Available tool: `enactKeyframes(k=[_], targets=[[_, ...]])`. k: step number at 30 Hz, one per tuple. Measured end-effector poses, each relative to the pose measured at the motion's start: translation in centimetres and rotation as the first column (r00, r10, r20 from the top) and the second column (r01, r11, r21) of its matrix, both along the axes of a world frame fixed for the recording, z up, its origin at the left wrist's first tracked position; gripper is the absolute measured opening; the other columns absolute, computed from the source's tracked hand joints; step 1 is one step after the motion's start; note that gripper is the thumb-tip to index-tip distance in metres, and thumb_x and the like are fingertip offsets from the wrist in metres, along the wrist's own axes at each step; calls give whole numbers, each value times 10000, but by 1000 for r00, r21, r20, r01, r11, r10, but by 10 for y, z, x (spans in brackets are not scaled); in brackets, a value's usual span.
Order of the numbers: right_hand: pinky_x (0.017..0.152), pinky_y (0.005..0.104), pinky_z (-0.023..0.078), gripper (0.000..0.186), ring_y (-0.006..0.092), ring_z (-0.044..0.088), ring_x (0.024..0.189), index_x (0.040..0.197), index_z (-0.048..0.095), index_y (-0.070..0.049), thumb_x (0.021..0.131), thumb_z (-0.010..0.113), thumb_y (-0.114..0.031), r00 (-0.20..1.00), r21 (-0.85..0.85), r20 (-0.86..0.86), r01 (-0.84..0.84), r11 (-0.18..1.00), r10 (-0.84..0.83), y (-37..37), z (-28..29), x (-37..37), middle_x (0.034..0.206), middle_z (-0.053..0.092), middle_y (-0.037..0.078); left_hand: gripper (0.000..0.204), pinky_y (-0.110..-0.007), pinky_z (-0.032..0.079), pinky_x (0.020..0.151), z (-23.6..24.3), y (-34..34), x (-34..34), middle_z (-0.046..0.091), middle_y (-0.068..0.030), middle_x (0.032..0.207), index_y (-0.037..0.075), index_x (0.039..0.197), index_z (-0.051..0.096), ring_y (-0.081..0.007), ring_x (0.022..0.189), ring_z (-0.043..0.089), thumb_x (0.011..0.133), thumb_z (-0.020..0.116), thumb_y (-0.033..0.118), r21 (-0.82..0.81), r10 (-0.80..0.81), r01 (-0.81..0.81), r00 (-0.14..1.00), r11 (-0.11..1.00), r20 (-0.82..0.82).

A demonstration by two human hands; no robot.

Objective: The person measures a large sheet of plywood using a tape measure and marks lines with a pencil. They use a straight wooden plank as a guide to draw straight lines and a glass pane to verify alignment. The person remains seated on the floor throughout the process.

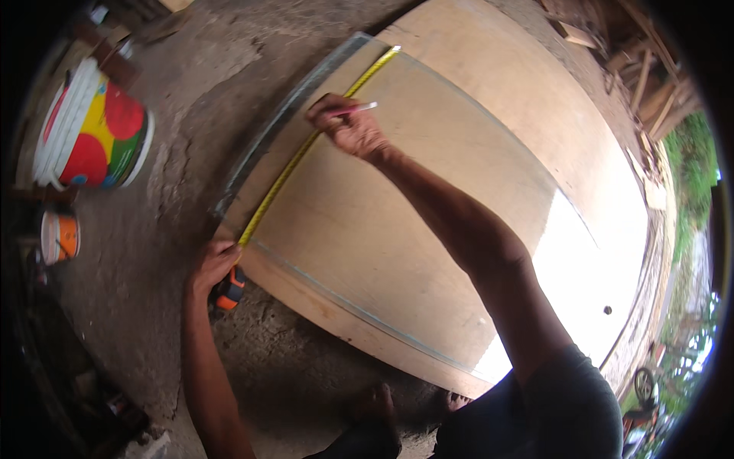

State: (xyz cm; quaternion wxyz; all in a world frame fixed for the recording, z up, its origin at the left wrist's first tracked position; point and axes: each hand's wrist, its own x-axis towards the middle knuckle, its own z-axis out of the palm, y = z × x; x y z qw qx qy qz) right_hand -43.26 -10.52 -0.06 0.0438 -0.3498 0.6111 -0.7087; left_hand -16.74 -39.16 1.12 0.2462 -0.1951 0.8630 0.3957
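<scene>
dark sleeve [575,402], right hand [352,134] tight around pink pen [350,110] over yellow tape [280,182], left hand [215,264] fast on its near end

Rough grey floor [180,153], piled scrap wood [644,76], daylit green grass [692,153] at right

Tape measure [231,291], piled wood [647,73] and 2 buckets [105,134] suggest a workshop.

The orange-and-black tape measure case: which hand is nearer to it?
Left. The left hand is close beside the tape measure case; the right hand is farther up, along the yellow blade.
</scene>
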Motion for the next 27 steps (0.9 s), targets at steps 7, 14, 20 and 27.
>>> enactKeyframes(k=[7,14,20,27], targets=[[903,449,512,262,311,661,1026,986,706,-102,980,588,-335,910,570,-356,30,821,213,110,67,146,949,701,101,304,-288,471,609,50,34,27,591,-36,708,40,920,587,-110,636,565,1063,518,300,409,120,-107,993,906,-4],[858,482,539,328,382,677,988,1239,585,-69,914,595,-108,996,529,4,73,846,-89,211,63,283,1002,701,163,400,-288,510,625,70,160,39,550,-68,839,60,980,549,-152,705,561,1071,469,441,758,279,-262,954,597,110],[799,502,542,353,395,671,981,1276,546,-43,936,593,-125,962,552,-117,270,789,-248,283,93,317,1088,674,190,388,-278,525,592,109,269,8,524,-15,849,130,996,547,-131,689,564,1061,475,506,867,83,-61,996,494,23],[687,509,522,276,417,673,794,1101,633,-57,992,586,-306,794,495,-110,565,660,-597,341,146,344,831,691,186,342,-300,539,555,178,343,-40,558,-21,831,115,954,572,-141,663,598,1041,546,444,802,-62,45,998,595,-10]])
